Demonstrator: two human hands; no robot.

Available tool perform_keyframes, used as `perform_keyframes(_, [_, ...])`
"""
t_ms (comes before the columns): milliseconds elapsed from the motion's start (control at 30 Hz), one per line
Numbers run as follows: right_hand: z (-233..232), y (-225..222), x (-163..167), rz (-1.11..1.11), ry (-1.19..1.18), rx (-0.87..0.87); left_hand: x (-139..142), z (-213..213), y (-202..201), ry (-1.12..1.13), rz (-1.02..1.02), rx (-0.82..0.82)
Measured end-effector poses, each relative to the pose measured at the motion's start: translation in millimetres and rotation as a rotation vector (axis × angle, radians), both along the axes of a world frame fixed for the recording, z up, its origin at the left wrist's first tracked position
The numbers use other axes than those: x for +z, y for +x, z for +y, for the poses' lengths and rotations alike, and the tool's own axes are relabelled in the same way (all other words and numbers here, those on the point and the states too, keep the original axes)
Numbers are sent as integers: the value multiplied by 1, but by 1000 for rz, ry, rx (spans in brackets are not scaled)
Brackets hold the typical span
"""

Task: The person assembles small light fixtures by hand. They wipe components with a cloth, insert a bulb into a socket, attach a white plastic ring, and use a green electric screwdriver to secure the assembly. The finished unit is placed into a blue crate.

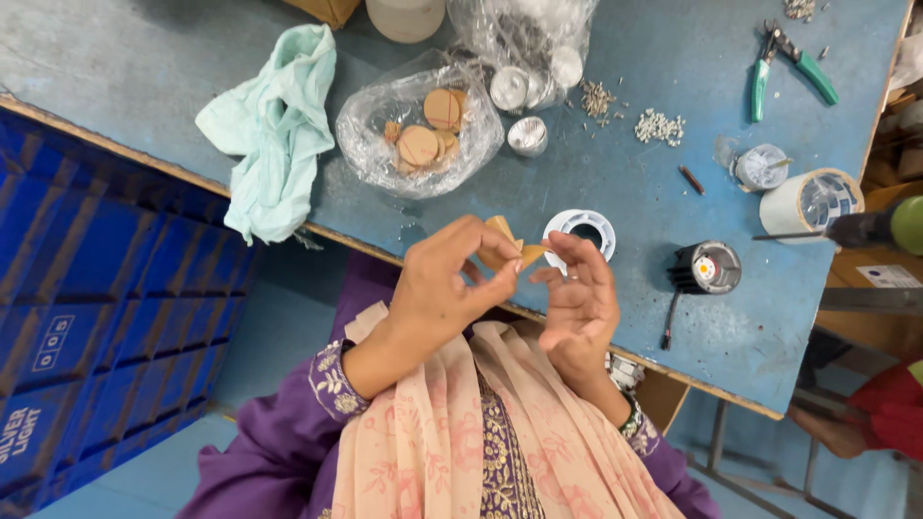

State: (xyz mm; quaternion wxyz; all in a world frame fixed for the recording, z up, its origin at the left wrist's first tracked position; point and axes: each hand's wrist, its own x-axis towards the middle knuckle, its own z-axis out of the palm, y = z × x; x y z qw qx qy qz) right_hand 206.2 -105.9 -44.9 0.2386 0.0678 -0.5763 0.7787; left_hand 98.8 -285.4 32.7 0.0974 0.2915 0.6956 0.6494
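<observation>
Your left hand (444,284) is curled, thumb and fingertips pinched on a small tan paper disc (507,252) held just above the table edge (673,360). Your right hand (577,293) is half open, its fingertips touching the same disc from 3 o'clock. Just past them at 1 o'clock lies a white plastic ring (583,229). At 3 o'clock stands a black lamp housing (707,268). At 11 o'clock a clear bag of tan discs (420,130) lies open, and a pale green cloth (274,130) sits at 10 o'clock.
</observation>
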Motion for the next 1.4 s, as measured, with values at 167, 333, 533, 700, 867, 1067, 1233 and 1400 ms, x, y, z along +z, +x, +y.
perform_keyframes(167, [0,-8,14,-8,209,57,8,1,1,-74,116,19])
perform_keyframes(333, [4,-5,3,20,290,-27,-15,8,-2,68,-390,-153])
perform_keyframes(533, [-3,0,-3,-9,270,-121,-42,13,1,166,-510,-161])
perform_keyframes(700, [-14,-3,0,40,-104,-56,-41,20,7,326,-713,-159])
perform_keyframes(867, [-15,-1,6,36,-284,-10,-29,20,13,471,-773,-174])
perform_keyframes(1067, [-13,3,9,78,-287,-46,-23,15,17,520,-784,-174])
perform_keyframes(1233, [-1,7,13,124,-319,-75,-25,2,9,550,-740,-92])
perform_keyframes(1400, [12,12,13,161,-200,-64,-26,-20,2,425,-624,-65])
